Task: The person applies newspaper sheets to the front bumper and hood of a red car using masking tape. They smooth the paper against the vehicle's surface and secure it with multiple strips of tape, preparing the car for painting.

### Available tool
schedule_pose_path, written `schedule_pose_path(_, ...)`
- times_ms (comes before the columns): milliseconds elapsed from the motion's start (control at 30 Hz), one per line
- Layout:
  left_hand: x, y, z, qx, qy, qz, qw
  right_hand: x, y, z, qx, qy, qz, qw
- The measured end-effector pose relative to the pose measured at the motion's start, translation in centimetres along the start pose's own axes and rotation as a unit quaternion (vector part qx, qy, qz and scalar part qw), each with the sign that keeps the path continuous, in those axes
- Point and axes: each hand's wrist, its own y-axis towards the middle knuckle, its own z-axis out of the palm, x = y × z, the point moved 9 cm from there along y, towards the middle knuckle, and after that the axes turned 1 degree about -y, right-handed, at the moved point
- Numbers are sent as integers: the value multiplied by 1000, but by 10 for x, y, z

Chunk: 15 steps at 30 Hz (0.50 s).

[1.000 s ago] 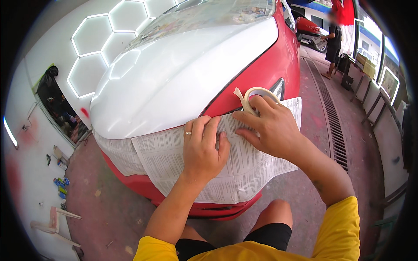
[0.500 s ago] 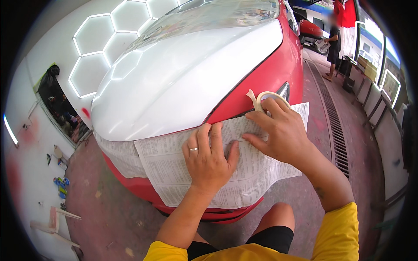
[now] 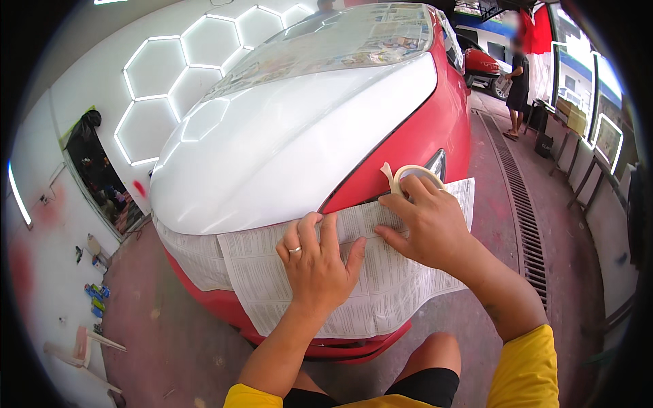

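Note:
A sheet of newspaper [image 3: 255,272] hangs over the front of a car, its upper edge along the rim of the white hood [image 3: 286,136]. My left hand [image 3: 316,268] lies on the paper with fingers spread, fingertips at that upper edge, holding nothing. To its right, my right hand [image 3: 435,228] grips a roll of masking tape [image 3: 408,171] near the headlight [image 3: 439,163]. A loose end of tape sticks up from the roll's left side. The right thumb rests on or close to the paper; the far fingers are partly hidden behind the hand.
Red body panel [image 3: 401,136] borders the hood, and more paper covers the windshield [image 3: 340,44]. A floor grate [image 3: 520,204] runs along the right. Someone in dark clothes [image 3: 518,85] stands back right. A white chair [image 3: 81,347] and bottles [image 3: 96,296] are at the left wall.
My left hand has slid slightly left along the paper's upper edge. The right hand keeps its hold on the tape roll. The whole view has tilted a little upward.

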Motion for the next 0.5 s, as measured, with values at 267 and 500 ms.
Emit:
schedule_pose_path(267, -2, 29, 15, -10, -326, -32, 945, 7, 4, -5, -5, -16, -14, 1000)
schedule_pose_path(500, 4, 24, 18, 30, -352, -84, 932, 9, -6, -8, -98, -57, -47, 992)
